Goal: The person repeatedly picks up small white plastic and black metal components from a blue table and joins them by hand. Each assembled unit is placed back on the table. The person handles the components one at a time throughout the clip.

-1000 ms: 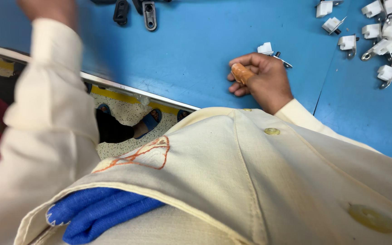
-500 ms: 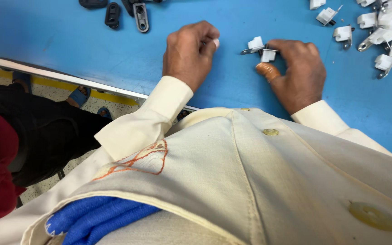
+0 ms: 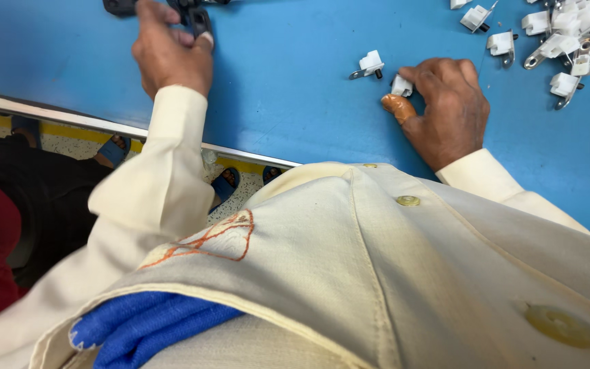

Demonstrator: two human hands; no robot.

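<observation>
My left hand (image 3: pixel 169 51) is stretched to the far left of the blue table (image 3: pixel 295 89), its fingers closed on a black plastic part (image 3: pixel 196 17) among other black parts at the top edge. My right hand (image 3: pixel 445 106) rests on the table and pinches a small white plastic part (image 3: pixel 401 86) between thumb and fingers. The thumb wears an orange rubber cap (image 3: pixel 399 108). Another white part with a metal pin (image 3: pixel 370 65) lies just left of that hand.
A heap of several white parts with metal clips (image 3: pixel 568 48) lies at the top right. The table's metal front edge (image 3: pixel 104 123) runs along the left, with floor and sandalled feet (image 3: pixel 114 150) below. My cream shirt fills the lower view.
My left hand has moved from the table's middle to the far left and closed on a black part. My right hand keeps its white part and has shifted little.
</observation>
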